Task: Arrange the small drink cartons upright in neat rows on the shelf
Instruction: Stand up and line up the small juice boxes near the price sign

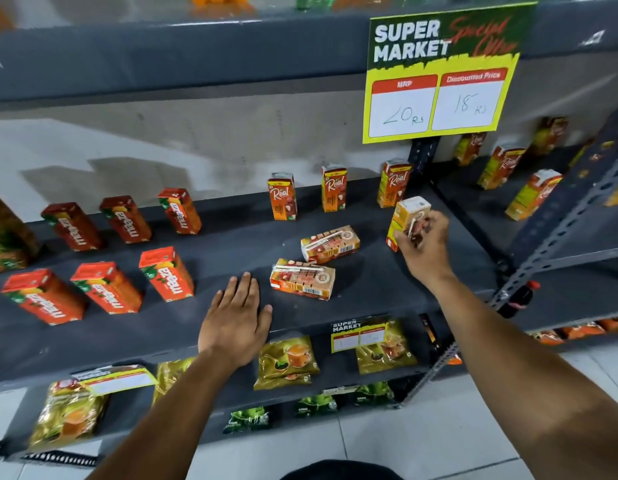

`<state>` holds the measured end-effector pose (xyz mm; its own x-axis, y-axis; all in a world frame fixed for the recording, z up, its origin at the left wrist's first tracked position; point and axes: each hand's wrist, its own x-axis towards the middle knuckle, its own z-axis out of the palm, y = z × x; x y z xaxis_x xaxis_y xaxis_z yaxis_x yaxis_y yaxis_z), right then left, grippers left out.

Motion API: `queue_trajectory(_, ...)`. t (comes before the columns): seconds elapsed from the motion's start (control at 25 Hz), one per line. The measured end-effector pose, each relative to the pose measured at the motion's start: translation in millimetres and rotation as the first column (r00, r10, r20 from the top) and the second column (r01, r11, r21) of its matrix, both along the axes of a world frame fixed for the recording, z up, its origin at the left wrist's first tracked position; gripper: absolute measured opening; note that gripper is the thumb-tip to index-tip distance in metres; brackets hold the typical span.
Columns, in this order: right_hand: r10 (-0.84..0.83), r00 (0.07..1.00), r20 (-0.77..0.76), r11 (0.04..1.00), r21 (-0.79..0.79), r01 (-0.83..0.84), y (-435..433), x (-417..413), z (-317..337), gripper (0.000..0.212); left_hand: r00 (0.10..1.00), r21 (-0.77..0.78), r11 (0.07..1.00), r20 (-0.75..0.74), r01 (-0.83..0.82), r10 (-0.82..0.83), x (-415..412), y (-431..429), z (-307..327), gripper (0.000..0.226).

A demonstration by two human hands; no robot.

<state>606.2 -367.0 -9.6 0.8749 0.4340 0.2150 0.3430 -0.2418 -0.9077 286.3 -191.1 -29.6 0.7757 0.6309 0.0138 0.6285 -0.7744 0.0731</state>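
Note:
On the dark grey shelf [369,285], three small Real cartons stand upright along the back: one at the left [282,196], one in the middle [333,188], one at the right [393,184]. Two more lie flat mid-shelf, a far one [330,244] and a near one [302,279]. My right hand [423,252] grips another small carton [406,216], held upright just above the shelf's right part. My left hand [236,320] rests flat with spread fingers on the shelf's front edge, left of the near lying carton.
Several red Maaza cartons [167,273] stand in two rows on the left. A yellow price sign [439,77] hangs above the right. A slotted metal upright [557,230] borders the shelf on the right, with more cartons beyond. Tea packets [288,362] fill the lower shelves.

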Motion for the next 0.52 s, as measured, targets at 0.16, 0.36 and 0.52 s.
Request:
queue_trajectory(0.16,0.07,0.968,0.242,0.994,-0.095,-0.048,-17.1,2.7,24.2,0.082,1.0,0.001,1.0,0.007,0.002,-0.002,-1.8,-1.8,-0.3,0.071)
queue_trajectory(0.36,0.7,0.574,0.425,0.591,-0.796,-0.131,-10.3,35.0,103.5,0.055,1.0,0.004,1.0,0.011,0.0,-0.001,-0.2,-1.8,-0.7,0.073)
queue_trajectory(0.52,0.75,0.575,0.325,0.473,-0.873,-0.123,6.7,41.3,127.2,0.031,1.0,0.004,1.0,0.01,-0.009,0.009,-0.4,-2.3,0.4,0.073)
